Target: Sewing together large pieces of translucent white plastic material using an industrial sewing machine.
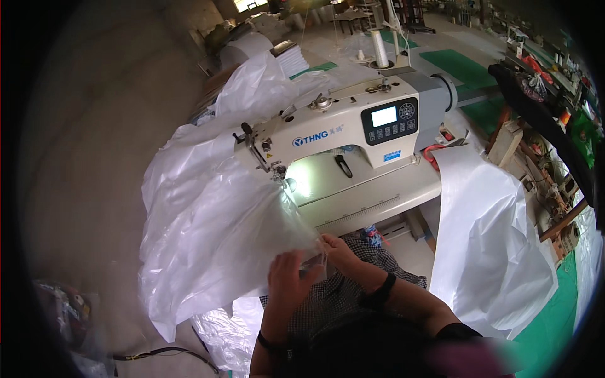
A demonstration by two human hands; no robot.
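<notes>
Plastic (214, 239) is filling my view, a big sheet of thin white film spilling off the left side of the sewing machine (340, 132) and down toward my lap. I'm bringing both hands together on its near edge, just below the front lip of the machine table (378, 201). My left hand (288, 274) is spreading its fingers flat against the film, more pressing than gripping. My right hand (338, 249) is curling round the edge, and it looks like a pinch, though the fingertips are hiding behind the film so I'm not sure how tight.

I'm judging this as the lining-up step: gathering and squaring the edge before it goes anywhere near the needle (277, 173), which is sitting well apart from my hands, lit by the lamp. The next move is calling for a firm two-handed hold and a smooth, flat feed up onto the table, keeping the slippery layers from sliding apart. Another white sheet (485, 246) is hanging off the right side, untouched
</notes>
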